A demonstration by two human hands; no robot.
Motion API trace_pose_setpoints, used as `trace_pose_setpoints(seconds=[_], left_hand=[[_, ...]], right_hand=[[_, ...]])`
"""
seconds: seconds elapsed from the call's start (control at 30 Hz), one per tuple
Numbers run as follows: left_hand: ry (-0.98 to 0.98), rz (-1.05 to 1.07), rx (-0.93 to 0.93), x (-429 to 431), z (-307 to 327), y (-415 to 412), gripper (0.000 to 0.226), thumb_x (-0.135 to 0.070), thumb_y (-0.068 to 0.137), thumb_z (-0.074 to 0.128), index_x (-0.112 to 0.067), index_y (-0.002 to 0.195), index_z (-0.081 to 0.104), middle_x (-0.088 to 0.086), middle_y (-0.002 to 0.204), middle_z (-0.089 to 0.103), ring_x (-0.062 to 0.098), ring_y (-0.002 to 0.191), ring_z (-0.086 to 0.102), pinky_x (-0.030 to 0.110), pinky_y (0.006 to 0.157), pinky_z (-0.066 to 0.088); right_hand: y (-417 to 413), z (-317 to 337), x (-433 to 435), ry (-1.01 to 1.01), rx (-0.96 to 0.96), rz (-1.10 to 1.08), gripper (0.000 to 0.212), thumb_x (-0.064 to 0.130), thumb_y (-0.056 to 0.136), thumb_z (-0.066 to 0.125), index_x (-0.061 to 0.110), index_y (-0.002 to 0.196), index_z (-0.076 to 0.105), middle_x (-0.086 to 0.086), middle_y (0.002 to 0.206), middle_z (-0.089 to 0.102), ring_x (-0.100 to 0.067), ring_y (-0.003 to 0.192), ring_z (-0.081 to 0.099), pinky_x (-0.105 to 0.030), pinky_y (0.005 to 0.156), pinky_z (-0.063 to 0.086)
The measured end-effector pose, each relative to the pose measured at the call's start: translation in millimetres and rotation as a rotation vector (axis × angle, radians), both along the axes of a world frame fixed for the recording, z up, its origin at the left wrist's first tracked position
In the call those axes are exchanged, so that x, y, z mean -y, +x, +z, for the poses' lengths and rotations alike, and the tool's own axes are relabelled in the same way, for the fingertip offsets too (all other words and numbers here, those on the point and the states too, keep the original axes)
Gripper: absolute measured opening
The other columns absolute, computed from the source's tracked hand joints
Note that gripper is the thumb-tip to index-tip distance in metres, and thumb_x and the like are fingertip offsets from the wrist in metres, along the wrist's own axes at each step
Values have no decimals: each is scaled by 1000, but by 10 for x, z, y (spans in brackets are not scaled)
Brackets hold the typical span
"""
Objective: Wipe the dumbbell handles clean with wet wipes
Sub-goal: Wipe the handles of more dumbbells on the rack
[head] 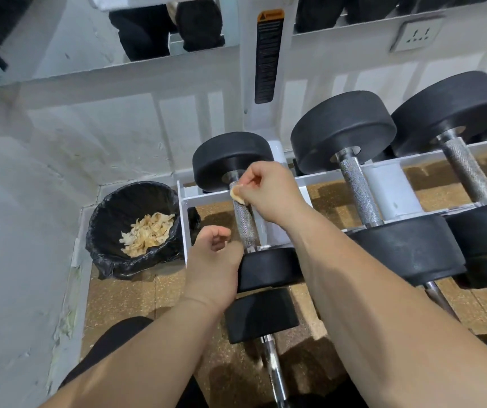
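A speckled brown floor (136,293) meets a white wall; a white rack (207,195) stands at centre. The leftmost dumbbell (230,157) lies across its rails, its long axis running from frame centre upward and slightly left. The right hand (268,189) pinches a wipe (236,194) against the far end of the handle (245,223). The left hand (212,260) sits beside the near head, fingers loosely curled, holding nothing. A bin (109,207) sits at left.

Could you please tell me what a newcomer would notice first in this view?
The right hand pinches a small wet wipe against the knurled handle of the leftmost dumbbell on the white rack. The left hand hangs loosely curled beside the handle's near end, and a black-lined bin of used wipes sits at left.
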State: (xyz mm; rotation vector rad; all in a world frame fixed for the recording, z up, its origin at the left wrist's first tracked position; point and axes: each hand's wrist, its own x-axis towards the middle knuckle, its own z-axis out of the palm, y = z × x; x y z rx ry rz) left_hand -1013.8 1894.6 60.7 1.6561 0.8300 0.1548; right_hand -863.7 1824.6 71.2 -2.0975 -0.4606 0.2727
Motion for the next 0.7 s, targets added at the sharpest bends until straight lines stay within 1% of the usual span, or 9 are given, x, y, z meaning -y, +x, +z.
trace_pose_setpoints(seconds=[0.1, 0.17, 0.23, 0.3, 0.4, 0.5, 0.57, 0.6, 0.7], left_hand=[[7, 8, 8, 18, -8, 4, 37, -40, 69, 61, -25, 103, 62, 0, 102, 65, 16, 95, 61, 36, 91, 50], [8, 28, 27, 17, -36, 12, 45, -47, 60, 60, -28, 100, 60, 3, 103, 64, 16, 94, 61, 34, 91, 51], [-6, 17, 48, 25, -34, 7, 36, -39, 67, 69, -30, 100, 57, -4, 103, 62, 10, 94, 59, 22, 84, 46], [-2, 11, 68, 15, -55, -9, 31, -26, 80, 74, -28, 106, 57, -11, 104, 60, 2, 93, 57, 14, 78, 39], [-10, 12, 71, 1, -94, -29, 36, -27, 82, 73, -28, 114, 56, -12, 111, 58, 5, 98, 54, 20, 83, 39], [-11, -22, 51, -26, -74, -58, 42, -34, 82, 72, -31, 120, 53, -15, 117, 54, 5, 104, 51, 25, 88, 37], [-15, -18, 69, -41, -103, -94, 43, -36, 83, 71, -30, 121, 53, -14, 119, 54, 7, 108, 51, 23, 84, 36], [-34, -10, 82, -51, -133, -109, 42, -36, 83, 72, -31, 120, 53, -13, 120, 55, 8, 110, 51, 22, 82, 37], [-102, -12, 90, -100, -204, -109, 40, -39, 84, 72, -31, 120, 55, -12, 121, 57, 10, 113, 52, 28, 89, 42]], right_hand=[[2, -65, 20, -53, 177, 71, 5, 22, 80, 78, 25, 79, 74, 12, 71, 58, 1, 67, 54, -14, 64, 38], [-63, -122, 167, -99, 290, 129, 15, 27, 83, 78, 25, 98, 78, 7, 78, 58, -3, 72, 54, -11, 71, 39], [-113, -165, 289, -136, 341, 220, 28, 24, 85, 78, 23, 114, 76, 2, 78, 57, -10, 74, 54, -13, 75, 41], [-110, -156, 293, -184, 363, 286, 30, 23, 89, 74, 24, 119, 73, 7, 78, 54, -8, 76, 53, -11, 75, 40], [-21, -38, 109, -250, 414, 276, 20, 28, 91, 71, 24, 110, 77, 9, 82, 61, -10, 84, 60, -19, 77, 43], [-3, 58, -43, -336, 483, 268, 14, 22, 89, 72, 20, 100, 80, 8, 81, 62, -15, 83, 62, -19, 75, 39], [-63, 77, -27, -406, 527, 361, 14, 17, 85, 72, 18, 96, 80, 3, 82, 68, -17, 81, 64, -24, 74, 45], [-100, 93, 9, -441, 552, 436, 14, 16, 83, 73, 18, 94, 81, 2, 83, 69, -16, 79, 64, -23, 72, 45], [-162, 195, 60, -511, 585, 612, 8, 17, 80, 76, 19, 87, 81, 6, 76, 66, -7, 73, 53, -17, 67, 35]])
